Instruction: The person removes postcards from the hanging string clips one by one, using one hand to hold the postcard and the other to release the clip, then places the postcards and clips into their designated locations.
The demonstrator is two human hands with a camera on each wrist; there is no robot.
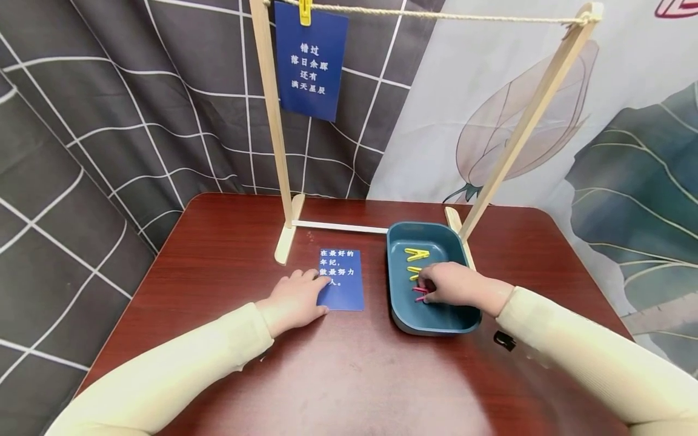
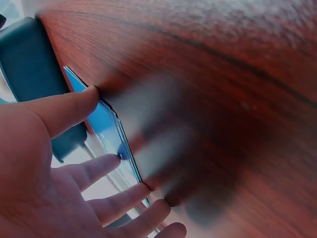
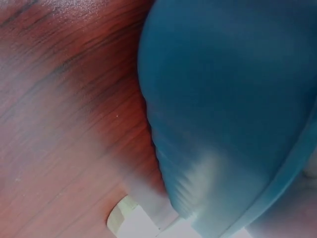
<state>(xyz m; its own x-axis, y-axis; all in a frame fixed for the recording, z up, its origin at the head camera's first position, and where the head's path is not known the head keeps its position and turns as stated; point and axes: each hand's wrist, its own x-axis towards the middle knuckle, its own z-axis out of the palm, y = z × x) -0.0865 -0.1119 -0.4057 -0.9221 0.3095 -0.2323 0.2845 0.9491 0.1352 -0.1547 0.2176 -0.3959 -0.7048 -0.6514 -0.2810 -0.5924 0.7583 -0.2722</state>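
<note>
My left hand [image 1: 297, 298] lies with fingers spread at the left edge of a blue card [image 1: 349, 290] with white writing. Thumb and fingertips touch the card's edge in the left wrist view, where the edge looks layered. My right hand [image 1: 449, 283] reaches into a dark teal bin [image 1: 400, 327], thumb and fingers curled around a small pink clothespin [image 1: 420, 290] whose two ends stick out to the left. Two yellow clothespins [image 1: 417, 254] lie farther back in the bin, one partly behind the fingers. The right wrist view shows mainly the bin's outer wall [image 3: 213, 109].
A wooden frame [image 1: 275, 121] stands at the table's back with a rope [image 1: 436, 13] strung across. From it hangs another blue card [image 1: 311, 60], held by a yellow clothespin [image 1: 305, 12]. A small black object [image 1: 504, 340] is under the right sleeve.
</note>
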